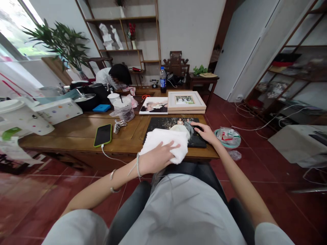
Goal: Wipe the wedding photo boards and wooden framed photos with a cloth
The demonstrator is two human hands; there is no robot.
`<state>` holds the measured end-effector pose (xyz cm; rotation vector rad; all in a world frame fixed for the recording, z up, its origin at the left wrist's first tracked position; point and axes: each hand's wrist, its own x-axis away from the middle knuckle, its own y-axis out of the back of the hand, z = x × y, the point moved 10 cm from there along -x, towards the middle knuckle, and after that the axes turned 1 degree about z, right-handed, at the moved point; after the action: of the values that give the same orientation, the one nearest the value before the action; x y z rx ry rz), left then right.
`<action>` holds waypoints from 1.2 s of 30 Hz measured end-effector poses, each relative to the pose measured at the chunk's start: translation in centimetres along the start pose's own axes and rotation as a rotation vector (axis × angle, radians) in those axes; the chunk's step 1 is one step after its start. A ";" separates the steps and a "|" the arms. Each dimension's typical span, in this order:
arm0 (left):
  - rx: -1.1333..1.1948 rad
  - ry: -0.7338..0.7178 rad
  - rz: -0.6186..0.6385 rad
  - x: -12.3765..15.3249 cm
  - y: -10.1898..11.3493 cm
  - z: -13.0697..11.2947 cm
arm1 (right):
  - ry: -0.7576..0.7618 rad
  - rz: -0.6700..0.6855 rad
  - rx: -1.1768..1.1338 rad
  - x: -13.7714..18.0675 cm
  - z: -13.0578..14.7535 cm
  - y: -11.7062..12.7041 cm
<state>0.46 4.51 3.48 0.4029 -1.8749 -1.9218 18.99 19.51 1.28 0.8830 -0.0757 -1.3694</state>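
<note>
A dark photo panel [159, 123] with two printed figures lies flat on the wooden table in front of me. Over its near left part rests a folded white towel [150, 136]. My left hand [159, 157] lies on the towel, fingers spread and pressing flat against it. At the panel's right side, my right hand [206, 132] has its fingers stretched out over the surface, its fingertips near the printed figures. A pale round shape, of a kind I cannot make out, shows just beyond the towel.
Behind the panel lie a photo print [153, 106] and framed pictures [187, 98], with a bottle [162, 81] farther back. A phone [103, 135] on a cable, a bagged cup [122, 108] and a blue box [101, 108] stand left. Another person [103, 75] leans at the far side.
</note>
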 end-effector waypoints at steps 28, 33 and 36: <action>-0.009 0.206 -0.065 -7.5 0.2 2.8 | -0.021 -0.018 -0.017 0.0 -0.3 0.1; -0.071 0.094 -0.066 -4.8 0.4 -2.1 | 0.013 -0.007 -0.031 0.0 0.0 0.1; -0.059 0.082 -0.041 -5.1 0.5 -1.6 | 0.030 0.003 -0.030 0.0 0.0 0.0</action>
<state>5.69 5.58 3.50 0.4970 -1.7664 -1.9517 19.01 19.51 1.29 0.8774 -0.0330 -1.3509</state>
